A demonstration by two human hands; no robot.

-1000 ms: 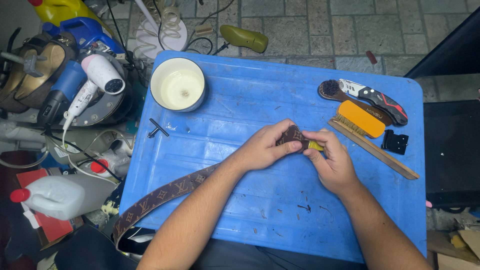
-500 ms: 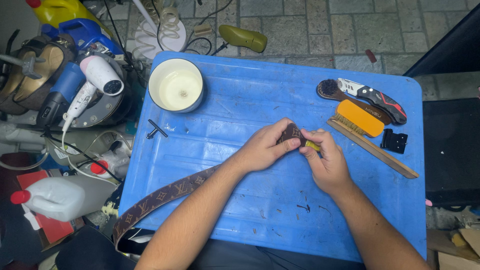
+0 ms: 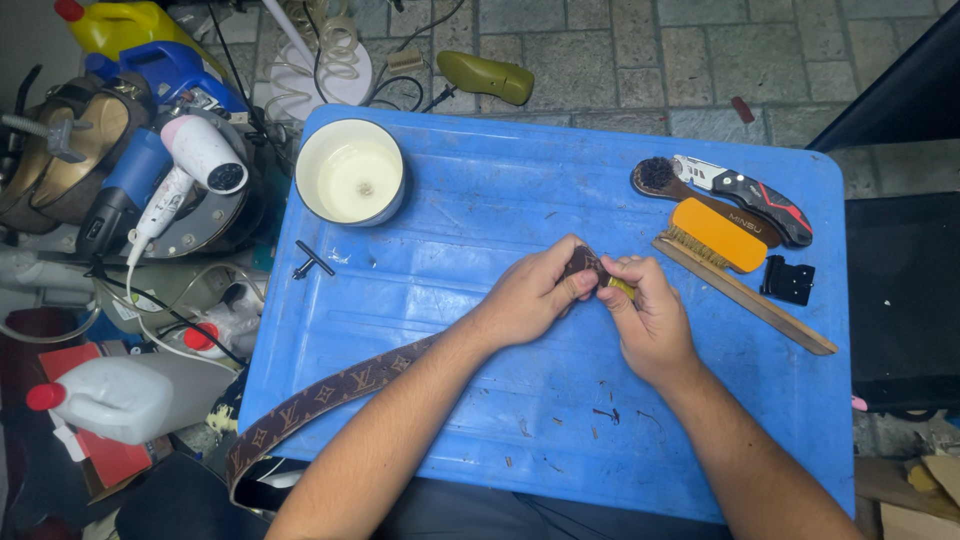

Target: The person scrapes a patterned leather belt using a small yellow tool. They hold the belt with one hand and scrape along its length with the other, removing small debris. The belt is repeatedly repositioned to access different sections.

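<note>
Spreading across most of the view, a blue plastic counter [image 3: 480, 200] carries the work, with grey stone floor tiles [image 3: 600, 50] beyond its far edge and a dark case [image 3: 905, 290] off its right side. A heap of gear crowds the left: a yellow jug [image 3: 125, 22], a blue power tool [image 3: 120, 195], a white hair dryer [image 3: 195, 160] and, lower down, a white bottle with a red cap [image 3: 120, 398]. A brown patterned belt [image 3: 320, 395] runs from the lower left corner, hanging over the counter's near edge, up along the left forearm to the middle, where both hands meet. The left hand [image 3: 530, 295] is clenched around the belt's end, thumb pressed on top, and the right hand [image 3: 650, 315] pinches the same end from the other side, with a small yellow piece [image 3: 622, 287] showing between its fingers; what that piece is I cannot tell, since the fingers hide most of it. A round white bowl [image 3: 350, 172] stands at the far left of the counter, well apart from the hands. To the right lie a long wooden brush with an orange back [image 3: 735, 258], a dark round brush [image 3: 660, 178], a folding knife with red and black handle [image 3: 750, 195] and a small black hinge [image 3: 790, 280]. A small black screw-like tool [image 3: 312, 262] lies near the bowl.
</note>
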